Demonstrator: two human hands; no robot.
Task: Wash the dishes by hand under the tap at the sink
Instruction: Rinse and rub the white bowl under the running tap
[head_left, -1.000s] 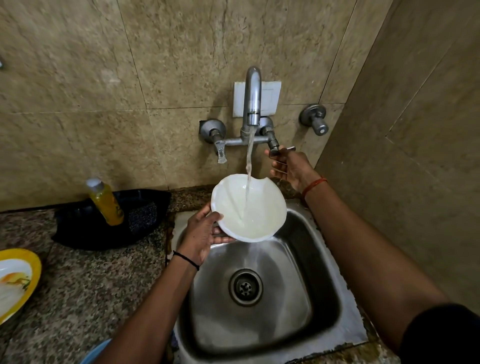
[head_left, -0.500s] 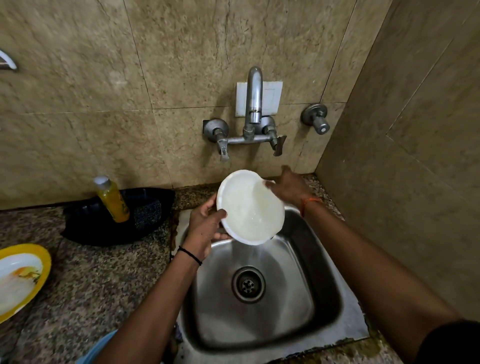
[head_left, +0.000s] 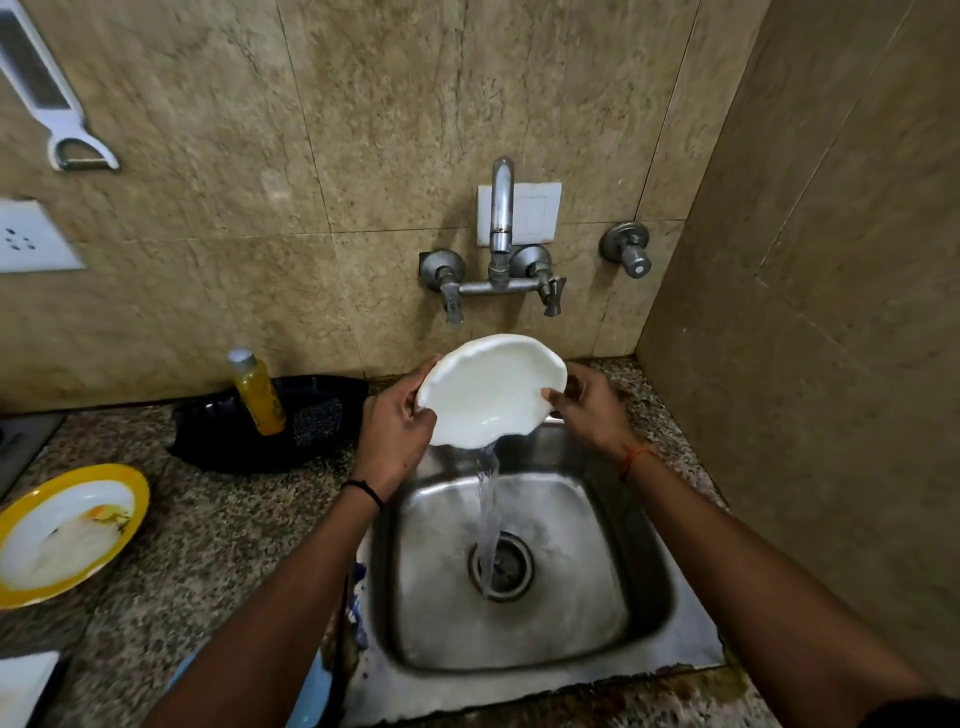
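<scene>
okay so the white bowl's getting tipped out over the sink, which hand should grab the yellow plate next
Left, probably. The yellow plate sits on the counter on the left hand's side. The right hand grips the bowl's far rim, across the sink, and can keep holding it.

Two hands hold one white bowl (head_left: 491, 389): one left hand (head_left: 395, 431) at its left rim, one right hand (head_left: 592, 410) at its right rim. Below the grip sits one steel sink (head_left: 639, 587) with one drain (head_left: 503, 569). Above the grip: one spout (head_left: 501, 208), two lever handles on the mixer, and one separate valve (head_left: 628, 252) to the right. Left of the grip: one yellow bottle (head_left: 258, 389), one black tray (head_left: 228, 447), one scrub pad (head_left: 318, 422), one yellow-rimmed plate (head_left: 21, 587).
</scene>
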